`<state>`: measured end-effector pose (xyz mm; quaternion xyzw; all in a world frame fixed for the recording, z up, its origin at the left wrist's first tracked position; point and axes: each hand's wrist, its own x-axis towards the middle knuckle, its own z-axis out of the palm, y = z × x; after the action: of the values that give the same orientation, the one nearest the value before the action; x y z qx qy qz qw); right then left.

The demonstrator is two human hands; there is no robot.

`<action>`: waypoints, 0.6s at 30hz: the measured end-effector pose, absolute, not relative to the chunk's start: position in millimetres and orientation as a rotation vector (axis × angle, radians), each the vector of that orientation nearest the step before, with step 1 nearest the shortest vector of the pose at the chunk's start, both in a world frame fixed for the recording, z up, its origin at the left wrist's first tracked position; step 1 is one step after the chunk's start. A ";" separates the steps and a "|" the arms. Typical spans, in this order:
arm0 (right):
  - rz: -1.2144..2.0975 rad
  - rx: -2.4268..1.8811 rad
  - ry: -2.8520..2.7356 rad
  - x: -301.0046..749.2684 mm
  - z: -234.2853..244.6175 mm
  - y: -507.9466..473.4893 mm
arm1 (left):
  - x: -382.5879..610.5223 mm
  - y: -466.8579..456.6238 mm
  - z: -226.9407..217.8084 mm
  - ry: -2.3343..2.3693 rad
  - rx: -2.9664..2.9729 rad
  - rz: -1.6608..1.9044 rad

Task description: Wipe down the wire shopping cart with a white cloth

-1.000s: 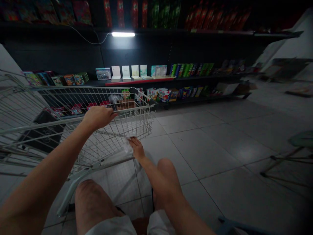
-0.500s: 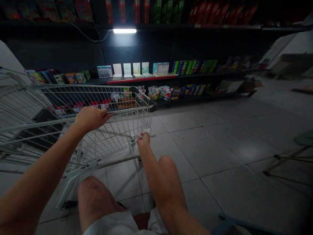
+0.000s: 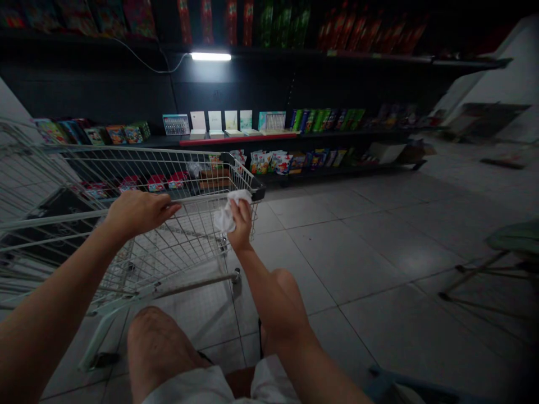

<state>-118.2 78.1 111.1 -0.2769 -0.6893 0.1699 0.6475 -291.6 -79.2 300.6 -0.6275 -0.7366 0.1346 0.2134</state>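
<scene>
A wire shopping cart (image 3: 197, 227) stands in front of me on the left. My left hand (image 3: 137, 213) is closed over the upper side rail of its basket. In my right hand (image 3: 241, 224) is a crumpled white cloth (image 3: 226, 219), pinched in the fingers and bunched against the cart's front corner, just below the black corner cap (image 3: 257, 189). Part of the cloth sticks out above the fingers. A dark panel (image 3: 50, 221) shows through the wires at the cart's left end.
A dark shelf unit (image 3: 244, 84) with boxes, snack bags (image 3: 272, 163) and bottles runs behind the cart. A lit tube lamp (image 3: 211, 56) hangs under its upper shelf. At right stands a folding stool (image 3: 511, 238). Tiled floor (image 3: 357, 235) spreads between.
My right hand has risen with the cloth from the lower front of the basket to near its top corner. My left hand has shifted slightly left in view, still on the rail.
</scene>
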 end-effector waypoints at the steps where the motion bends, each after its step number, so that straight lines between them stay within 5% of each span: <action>1: 0.290 -0.630 -1.652 -118.3 95.4 73.7 | -293.0 -80.5 300.6 -2.039 -1.744 0.371; 6: 0.373 -0.523 -1.788 -88.3 75.7 45.5 | -296.4 -86.8 301.6 -2.043 -1.763 0.359; 13: 0.783 -0.389 -1.804 -60.7 266.4 109.5 | -294.9 -96.3 303.1 -2.022 -1.774 0.366; 16: 1.255 -0.571 -2.000 -97.7 296.7 154.5 | -295.3 -99.4 303.5 -2.003 -1.798 0.391; 18: 1.292 -0.738 -2.033 -118.9 285.5 164.9 | -294.4 -101.0 303.4 -2.004 -1.804 0.392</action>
<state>-118.9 164.9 285.5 -0.2789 -0.7682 0.4881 0.3062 -294.4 -101.0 303.4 -0.6478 -0.7196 0.1407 0.2068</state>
